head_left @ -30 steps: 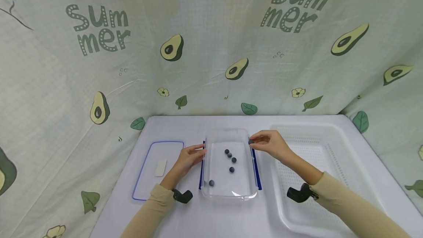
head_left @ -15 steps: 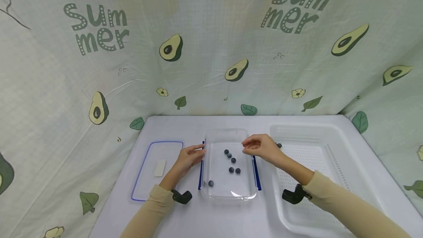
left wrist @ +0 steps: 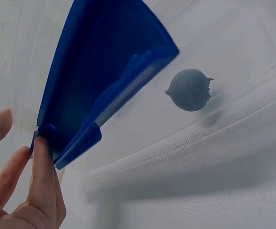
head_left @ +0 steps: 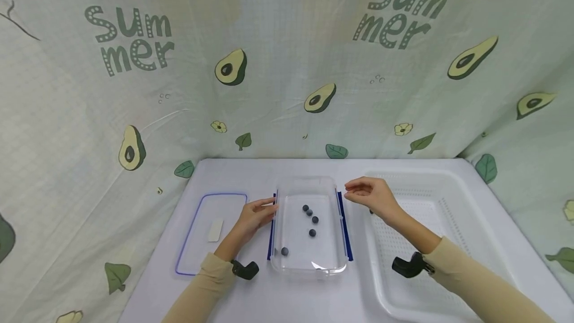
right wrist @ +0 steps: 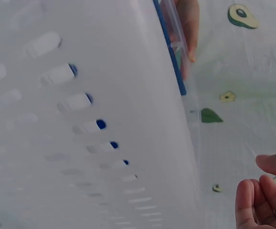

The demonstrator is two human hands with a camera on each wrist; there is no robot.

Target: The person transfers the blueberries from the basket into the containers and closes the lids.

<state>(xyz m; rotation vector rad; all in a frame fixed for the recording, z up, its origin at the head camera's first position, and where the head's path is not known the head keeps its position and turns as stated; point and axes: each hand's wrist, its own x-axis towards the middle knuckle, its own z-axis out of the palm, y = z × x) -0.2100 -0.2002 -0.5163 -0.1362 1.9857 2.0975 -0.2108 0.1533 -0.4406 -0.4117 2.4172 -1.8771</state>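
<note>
A clear plastic container [head_left: 296,268] with blue side latches stands mid-table, with several blueberries [head_left: 312,233] on its floor. One blueberry [left wrist: 189,90] shows large in the left wrist view, its crown facing right. My left hand [head_left: 252,219] rests against the container's left side, its fingertips [left wrist: 41,143] touching the blue latch [left wrist: 88,71]. Over the gap right of the container hovers my right hand [head_left: 374,197], thumb and fingers apart, nothing visible between them. Below that hand a dark blueberry [head_left: 371,211] is partly hidden at the white basket's left side.
The white perforated basket [head_left: 381,283] fills the right of the table. To the left lies a clear lid with a blue rim [head_left: 193,228], a small white rectangular piece [head_left: 215,230] on it. A printed curtain [head_left: 278,64] hangs behind the table.
My right hand released a blueberry into the container, then drew back rightward toward the basket. That berry no longer shows where it was half a second ago. My left hand has stayed put.
</note>
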